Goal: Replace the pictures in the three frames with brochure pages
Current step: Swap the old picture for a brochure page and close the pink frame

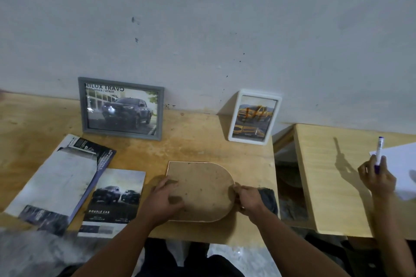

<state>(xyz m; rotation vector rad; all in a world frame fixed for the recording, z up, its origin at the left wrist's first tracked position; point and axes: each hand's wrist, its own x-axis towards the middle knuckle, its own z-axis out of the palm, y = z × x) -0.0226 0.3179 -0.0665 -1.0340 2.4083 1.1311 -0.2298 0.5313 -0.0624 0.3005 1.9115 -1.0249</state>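
The left hand (pixel 165 200) lies on the brown back of an arched frame (pixel 202 189) that rests face down on the wooden surface (pixel 202 150), fingers bent loosely over its left part; whether they grip anything there I cannot tell. The right hand (pixel 248 199) is at the frame's rounded edge, at three o'clock from the board's middle, fingers curled and pinching at that rim. Just beyond the right hand, touching it, lies a dark cloth (pixel 269 198).

At nine o'clock from the arched frame lies a brochure page (pixel 114 202) showing two dark trucks, and past it, farther to nine o'clock, an open brochure (pixel 58 180) set at a slant.

At eleven o'clock a grey frame (pixel 121 109) leans on the wall (pixel 202 18), holding a picture of a dark truck. At one o'clock a white frame (pixel 254 117) stands upright with a yellow truck picture.

Well off at three o'clock, on a second wooden surface (pixel 326 175), another person's hand (pixel 377 177) holds a purple pen (pixel 379 153) beside white paper (pixel 403 164).
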